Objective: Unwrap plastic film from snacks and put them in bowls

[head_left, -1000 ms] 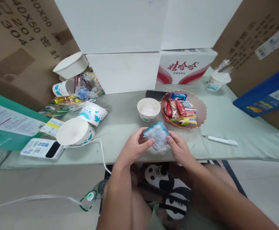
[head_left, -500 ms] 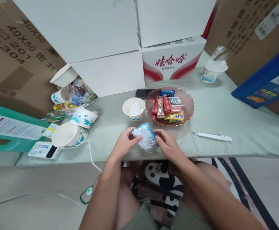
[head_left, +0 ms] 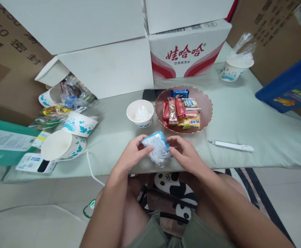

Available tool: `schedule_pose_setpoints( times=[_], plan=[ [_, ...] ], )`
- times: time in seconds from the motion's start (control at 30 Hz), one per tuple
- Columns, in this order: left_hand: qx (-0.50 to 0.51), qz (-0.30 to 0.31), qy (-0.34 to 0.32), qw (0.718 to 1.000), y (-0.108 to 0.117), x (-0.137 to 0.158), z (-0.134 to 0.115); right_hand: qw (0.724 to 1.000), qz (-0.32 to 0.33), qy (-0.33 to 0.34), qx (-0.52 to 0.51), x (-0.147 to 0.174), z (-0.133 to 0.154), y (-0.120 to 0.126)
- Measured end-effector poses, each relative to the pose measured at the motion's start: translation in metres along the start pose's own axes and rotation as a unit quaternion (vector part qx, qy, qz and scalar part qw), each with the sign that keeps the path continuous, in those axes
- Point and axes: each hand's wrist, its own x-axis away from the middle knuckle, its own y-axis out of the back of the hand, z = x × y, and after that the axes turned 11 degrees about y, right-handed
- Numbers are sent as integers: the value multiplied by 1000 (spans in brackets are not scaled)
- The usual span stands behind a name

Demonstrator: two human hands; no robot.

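A small block-shaped package [head_left: 157,148], wrapped in clear crinkled plastic with blue showing along its edges, is held over the front of the table. My left hand [head_left: 136,151] grips its left side, thumb on the face and fingers behind. At the opposite edge, my right hand [head_left: 182,150] is closed with thumb and fingertips pinching the wrap. Just beyond the package stands a white paper bowl [head_left: 131,116] with clear plastic inside. To that bowl's right, a pink ribbed glass dish [head_left: 206,110] holds several wrapped snacks [head_left: 172,111].
A white utility knife [head_left: 231,146] lies at right. Paper bowls [head_left: 62,146], plastic-wrapped items [head_left: 75,91] and a white device [head_left: 33,162] with a cable crowd the left. White boxes [head_left: 106,67] line the back. Another bowl [head_left: 233,72] with plastic stands back right, near a blue package [head_left: 282,89].
The camera view has shifted a little and come closer to the table. My right hand's fingers have bent and drawn slightly right at the package's edge; my left hand keeps its hold.
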Motion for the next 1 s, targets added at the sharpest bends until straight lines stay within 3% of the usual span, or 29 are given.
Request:
schedule_pose_setpoints(
  times=[0.1,0.23,0.37,0.5,0.6,0.67,0.77,0.9,0.93,1.0],
  plan=[
    [72,28,-15,997,-5,3,4,998,37,-8,-48,2,3,-5],
    [140,67,-23,988,-17,6,12,995,0,-2,-98,3,9,-9],
    [129,56,-17,990,-26,6,13,999,-9,21,-38,9,17,-1],
    [108,55,-16,992,-25,5,9,987,-96,47,118,22,24,38],
    [91,48,-8,995,-23,7,6,940,-196,33,276,37,12,85],
    [80,43,-10,996,-22,7,5,898,-206,9,389,48,-5,116],
    [68,42,-19,997,-21,7,3,857,-146,-10,494,62,-33,149],
    [63,28,-24,997,-19,4,2,826,-121,-110,539,69,-39,162],
    [59,22,-20,998,-18,4,2,828,-129,-125,532,68,-34,160],
    [50,13,-8,999,-18,3,3,856,-154,-118,479,66,-17,152]
  ],
)
